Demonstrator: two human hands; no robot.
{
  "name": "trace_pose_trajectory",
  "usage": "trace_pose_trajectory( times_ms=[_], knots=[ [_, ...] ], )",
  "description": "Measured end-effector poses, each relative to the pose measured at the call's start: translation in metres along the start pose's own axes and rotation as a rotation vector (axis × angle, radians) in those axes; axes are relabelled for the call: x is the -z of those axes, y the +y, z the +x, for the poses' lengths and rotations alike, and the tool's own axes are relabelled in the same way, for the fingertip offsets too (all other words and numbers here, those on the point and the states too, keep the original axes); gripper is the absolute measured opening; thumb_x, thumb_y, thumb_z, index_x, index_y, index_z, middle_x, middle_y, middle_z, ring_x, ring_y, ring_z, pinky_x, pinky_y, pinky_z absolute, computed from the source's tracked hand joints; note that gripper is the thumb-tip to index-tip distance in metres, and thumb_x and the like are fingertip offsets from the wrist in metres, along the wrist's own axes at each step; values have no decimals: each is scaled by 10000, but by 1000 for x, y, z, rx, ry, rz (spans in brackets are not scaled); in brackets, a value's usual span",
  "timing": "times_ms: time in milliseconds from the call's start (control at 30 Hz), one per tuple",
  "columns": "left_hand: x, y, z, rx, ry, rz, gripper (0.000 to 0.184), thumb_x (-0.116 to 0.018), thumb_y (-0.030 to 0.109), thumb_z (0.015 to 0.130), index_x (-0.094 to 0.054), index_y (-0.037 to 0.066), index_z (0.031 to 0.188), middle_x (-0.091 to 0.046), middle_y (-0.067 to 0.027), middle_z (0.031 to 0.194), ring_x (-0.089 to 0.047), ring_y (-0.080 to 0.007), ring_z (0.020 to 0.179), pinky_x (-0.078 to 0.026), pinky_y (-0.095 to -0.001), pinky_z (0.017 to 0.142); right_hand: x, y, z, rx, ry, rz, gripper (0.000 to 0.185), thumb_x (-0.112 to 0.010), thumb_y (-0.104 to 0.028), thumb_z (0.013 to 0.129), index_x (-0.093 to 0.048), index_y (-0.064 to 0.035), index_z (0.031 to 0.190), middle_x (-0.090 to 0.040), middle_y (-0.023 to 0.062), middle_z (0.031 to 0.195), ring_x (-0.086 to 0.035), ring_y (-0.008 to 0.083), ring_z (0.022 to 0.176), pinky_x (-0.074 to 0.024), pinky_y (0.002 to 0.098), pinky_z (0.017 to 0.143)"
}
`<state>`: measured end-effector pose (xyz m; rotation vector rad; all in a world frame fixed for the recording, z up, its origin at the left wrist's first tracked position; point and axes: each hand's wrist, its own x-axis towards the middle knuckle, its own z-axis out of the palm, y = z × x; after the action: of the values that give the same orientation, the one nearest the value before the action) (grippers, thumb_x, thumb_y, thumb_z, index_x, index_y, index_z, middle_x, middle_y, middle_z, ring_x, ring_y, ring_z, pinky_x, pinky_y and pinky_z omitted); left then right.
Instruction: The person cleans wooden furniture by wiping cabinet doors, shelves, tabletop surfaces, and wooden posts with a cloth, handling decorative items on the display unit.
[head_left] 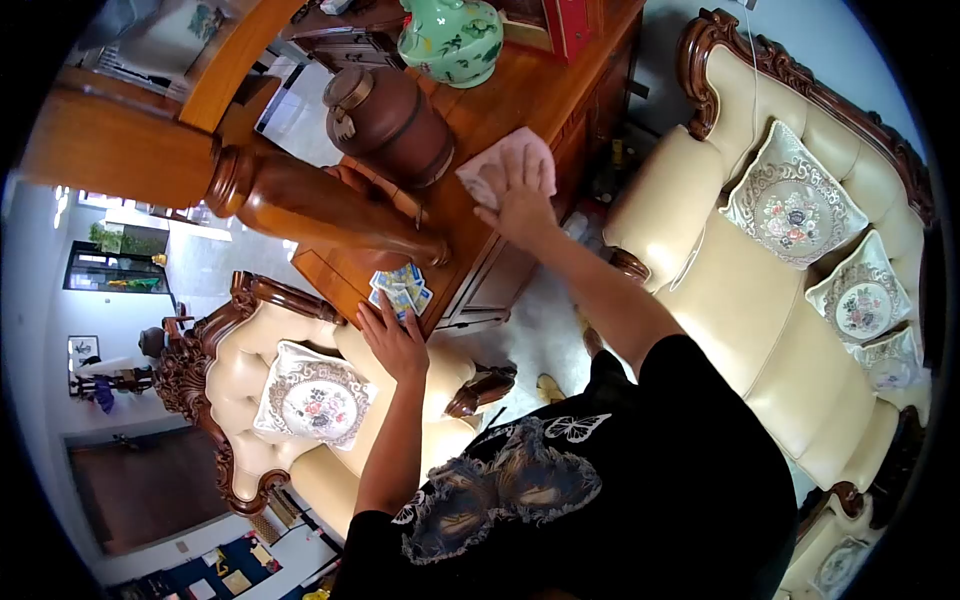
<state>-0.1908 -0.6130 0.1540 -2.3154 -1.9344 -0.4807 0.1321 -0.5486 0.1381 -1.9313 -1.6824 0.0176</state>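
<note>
My right hand (522, 205) presses a pink cloth (535, 150) against the top of a brown wooden cabinet (480, 225), with the fingers stretched over it and holding it to the surface. At the cabinet's near left end, my left hand (395, 342) has its fingers apart and holds nothing I can see. Its fingertips are at the edge of a fanned pile of blue and yellow printed cards or packets (402, 290). I cannot tell whether they touch. A dark brown lidded jar (390, 125) stands behind the cloth, left of it.
A turned wooden post (310, 200) crosses above the cabinet's left part. A green vase (450, 40) and a red box (570, 25) stand farther back. A cream sofa (740, 310) is on the right; a cream armchair (290, 385) with a patterned cushion is at lower left.
</note>
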Motion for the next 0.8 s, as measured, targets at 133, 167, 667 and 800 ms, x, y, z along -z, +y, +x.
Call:
trace_pose_trajectory(
  times_ms=[133,167,667,800],
  knots=[
    [-1,1,3,22,-1,-3,606,-491,452,1061,-402,170,1589,-285,-303,1623,-279,-491,1490,-255,-554,1207,8,-12,-7,22,77,35,646,-634,-508,942,-535,-114,1445,-381,200,1578,-178,528,1502,-141,645,1221],
    [0,2,2,33,-9,-1,601,-500,444,1058,-411,168,1584,-283,-301,1624,-276,-489,1492,-254,-554,1208,3,-8,-1,23,73,33,646,-634,-508,942,-535,-114,1445,-381,200,1578,-178,528,1502,-141,645,1221],
    [9,8,6,13,-1,2,594,-548,387,1041,-420,163,1576,-312,-291,1615,-311,-492,1476,-267,-537,1206,10,118,166,-210,-213,-339,758,-411,-545,1006,-317,-66,1586,-282,124,1674,-175,351,1569,-132,533,1268],
    [9,9,6,28,1,-3,587,-560,374,1034,-436,157,1565,-315,-291,1612,-315,-490,1474,-271,-538,1204,3,111,162,-204,-178,-361,738,-444,-557,1006,-270,-212,1636,-227,45,1706,-149,365,1573,-120,657,1228]
  ],
)
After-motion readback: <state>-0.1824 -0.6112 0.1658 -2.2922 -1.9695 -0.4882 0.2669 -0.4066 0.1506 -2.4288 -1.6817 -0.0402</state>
